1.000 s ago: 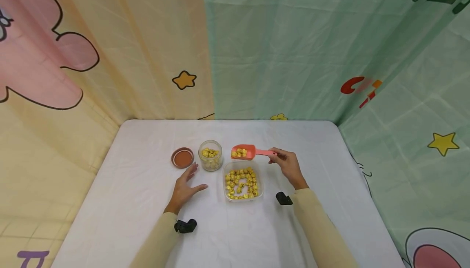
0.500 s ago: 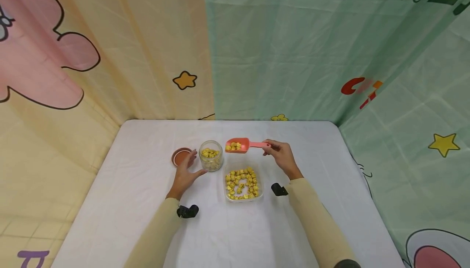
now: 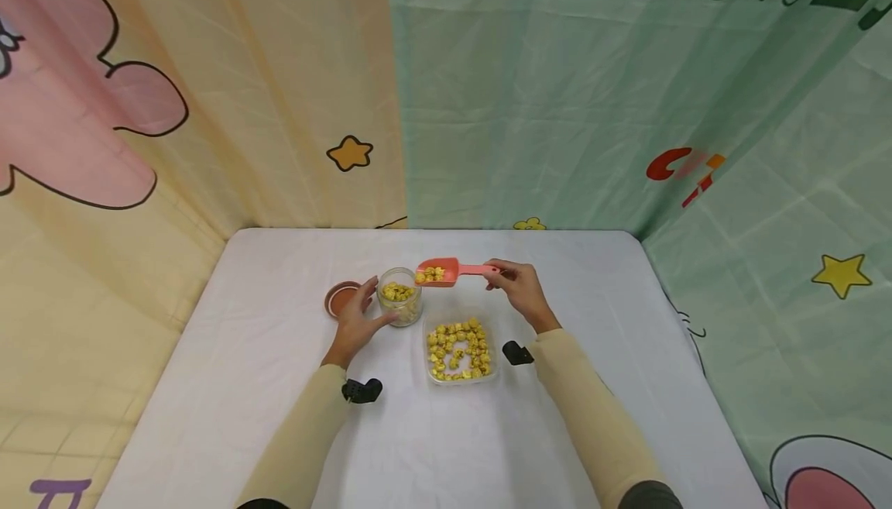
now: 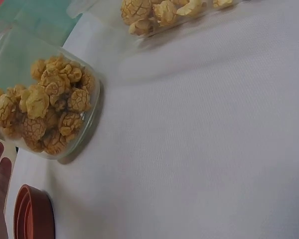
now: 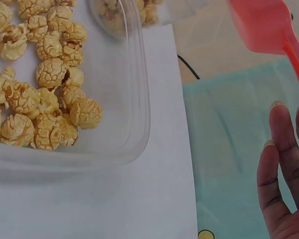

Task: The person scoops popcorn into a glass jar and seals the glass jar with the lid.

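Two bare hands work over a white cloth-covered tabletop [image 3: 432,455]; the right hand [image 3: 521,290] pinches the end of the handle of a coral-red plastic scoop [image 3: 446,273], its grip closed on that handle, while the scoop's bowl carries several pieces of yellow popcorn [image 3: 430,274]; the bowl points leftward, its front end overlapping the right side of the rim of a clear, round glass jar [image 3: 411,315] in the head view. The jar stands upright, partly filled with popcorn; the left hand [image 3: 355,329] is spread around the jar's left and near sides, thumb in front and fingers to the left, its grip loose and unclenched; whether it touches the glass I cannot tell. Just left of the jar lies a round reddish-brown lid [image 3: 338,301], partly covered by the left fingers in the head view; nearer the person and right of the jar sits a clear, square plastic container [image 5: 142,109] holding more popcorn; pale yellow sleeves [image 3: 300,431] cover both forearms.
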